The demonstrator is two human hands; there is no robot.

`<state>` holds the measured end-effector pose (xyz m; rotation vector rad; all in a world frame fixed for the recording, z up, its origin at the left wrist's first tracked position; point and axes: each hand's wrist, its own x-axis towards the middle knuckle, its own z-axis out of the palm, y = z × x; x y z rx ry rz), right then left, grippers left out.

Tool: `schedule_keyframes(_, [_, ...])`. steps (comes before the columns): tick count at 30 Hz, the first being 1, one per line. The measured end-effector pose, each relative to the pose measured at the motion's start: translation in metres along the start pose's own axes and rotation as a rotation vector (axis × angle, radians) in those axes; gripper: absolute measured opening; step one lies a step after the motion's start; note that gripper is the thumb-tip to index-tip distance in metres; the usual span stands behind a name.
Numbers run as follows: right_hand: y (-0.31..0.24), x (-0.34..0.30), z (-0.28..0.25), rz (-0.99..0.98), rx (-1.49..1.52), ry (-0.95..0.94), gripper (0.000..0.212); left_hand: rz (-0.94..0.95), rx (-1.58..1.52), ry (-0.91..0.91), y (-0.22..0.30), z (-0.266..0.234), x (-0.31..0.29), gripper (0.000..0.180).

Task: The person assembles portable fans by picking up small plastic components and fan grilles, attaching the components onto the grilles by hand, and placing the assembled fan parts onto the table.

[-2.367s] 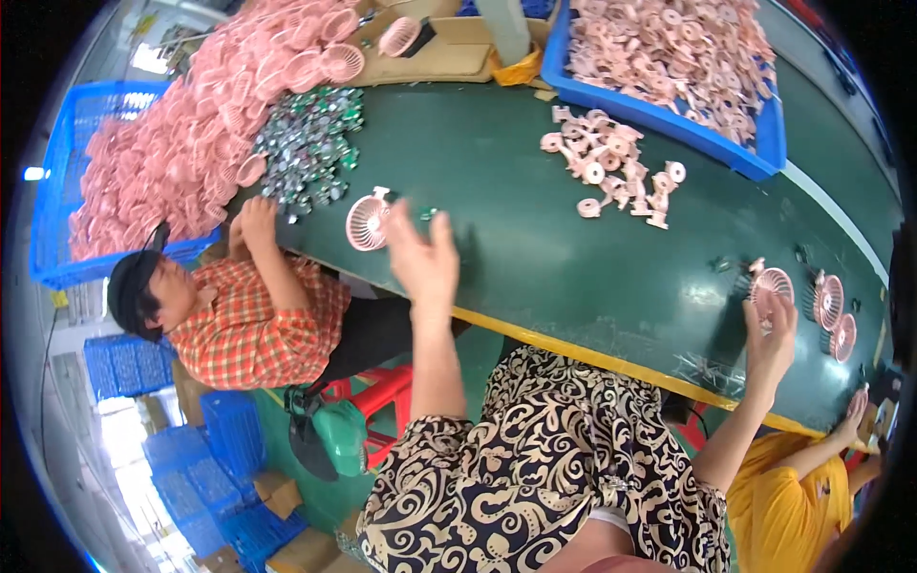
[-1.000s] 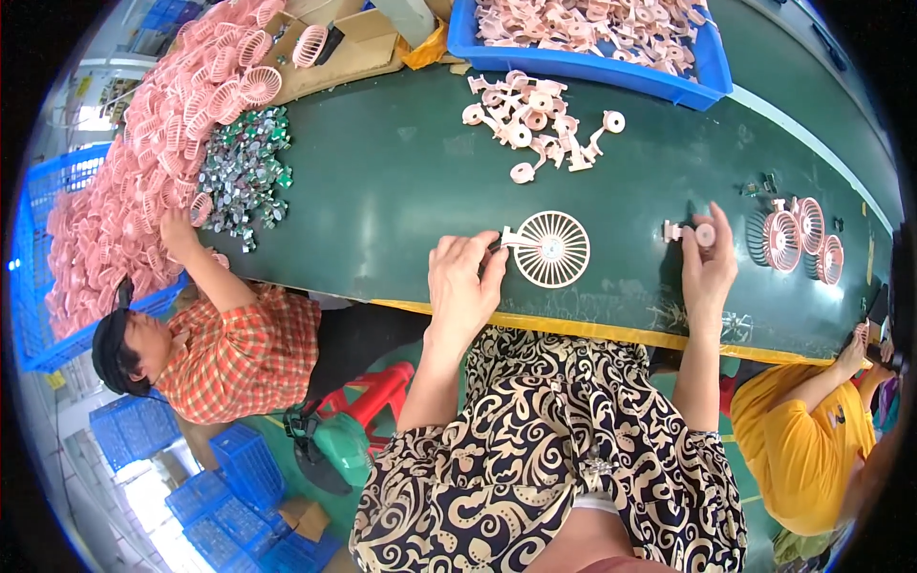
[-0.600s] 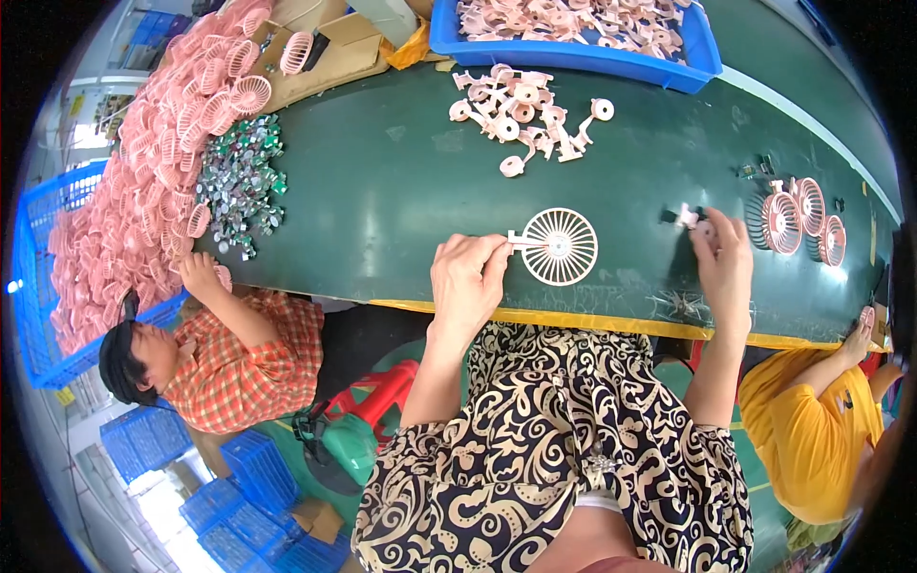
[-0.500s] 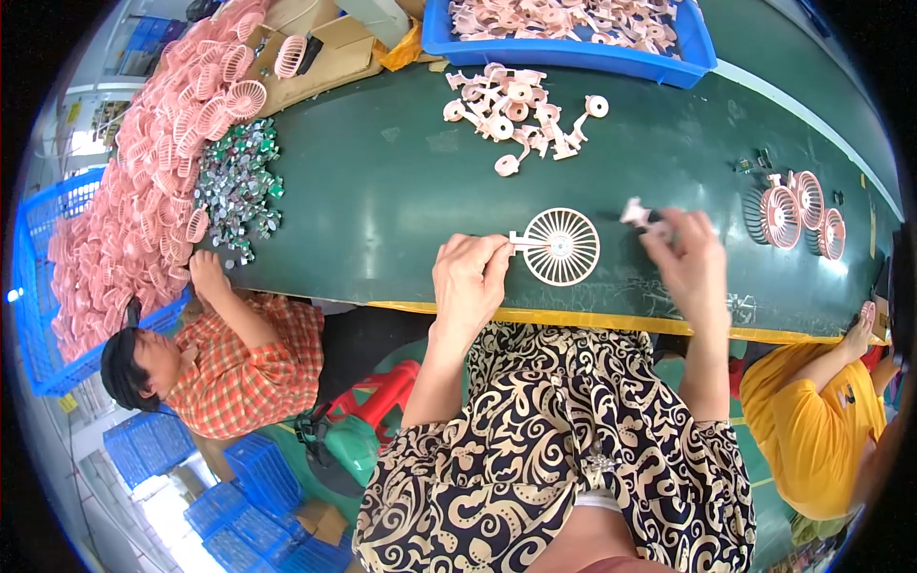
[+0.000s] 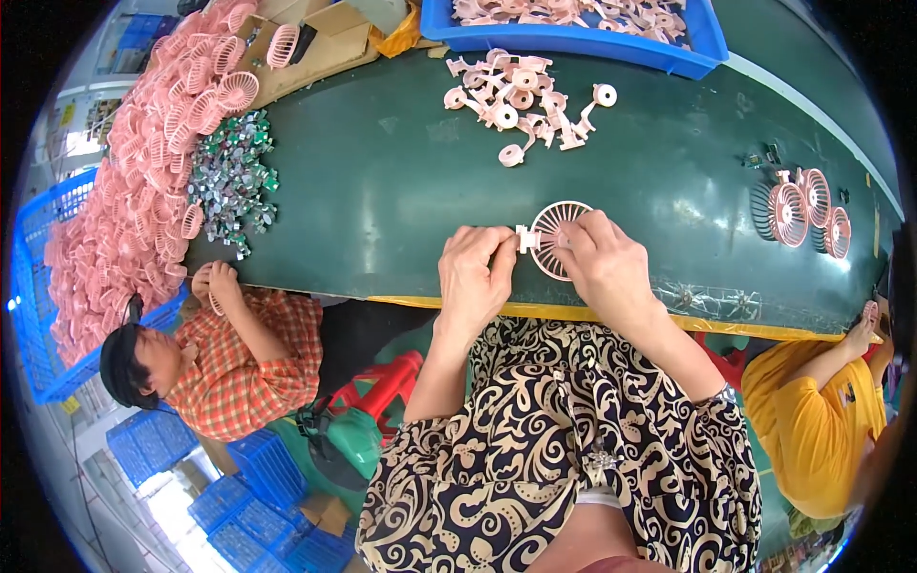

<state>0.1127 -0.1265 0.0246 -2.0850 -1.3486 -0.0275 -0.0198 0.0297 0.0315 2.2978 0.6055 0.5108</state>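
Observation:
A round pink fan guard (image 5: 550, 218) with radial spokes is held just above the green table in front of me. My left hand (image 5: 475, 270) is closed, its thumb and fingers pinching the guard's short stem on the left side. A pale pink plastic bracket (image 5: 528, 240) lies across that stem end, reaching over the guard toward its middle. My right hand (image 5: 607, 260) is closed over the guard's centre, fingers pressed on the bracket's other end, which they hide.
Loose pale pink brackets (image 5: 521, 91) lie ahead, before a blue tray (image 5: 611, 43) of more. Pink guards (image 5: 158, 162) and small circuit boards (image 5: 234, 177) are heaped left. Three guards (image 5: 789, 215) stand right. Co-workers sit on both sides, one in an orange checked shirt (image 5: 253, 363), one in yellow (image 5: 821, 411).
My right hand has moved left with the bracket and brought it onto the fan guard. My left hand keeps its hold on the stem. The left co-worker's hands have come together around a guard.

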Motion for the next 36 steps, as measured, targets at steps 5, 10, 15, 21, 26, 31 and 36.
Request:
schedule_keyframes(5, [-0.001,0.003,0.002,0.021,-0.122,-0.127,0.017,-0.035,0.015,-0.022,0.003,0.000,0.003,0.011])
schedule_keyframes(10, [-0.004,0.007,0.000,0.047,-0.141,-0.187,0.016,-0.060,0.122,-0.042,0.009,0.010,0.008,0.031])
schedule_keyframes(15, [-0.005,0.008,-0.002,0.069,-0.144,-0.228,0.017,-0.061,0.072,-0.066,0.011,0.021,0.009,0.059])
schedule_keyframes(21, [-0.004,0.007,0.001,0.063,-0.162,-0.216,0.016,-0.074,0.057,-0.111,0.010,0.019,0.011,0.060])
schedule_keyframes(26, [-0.005,0.008,0.001,0.076,-0.173,-0.211,0.015,-0.051,0.001,-0.083,0.009,0.021,0.011,0.066])
schedule_keyframes(31, [-0.006,0.009,0.003,0.073,-0.163,-0.191,0.016,-0.099,0.066,0.048,0.007,0.032,0.009,0.052])
schedule_keyframes(36, [-0.007,0.008,0.002,0.047,-0.150,-0.145,0.015,-0.123,0.057,0.078,0.006,0.037,0.007,0.050])
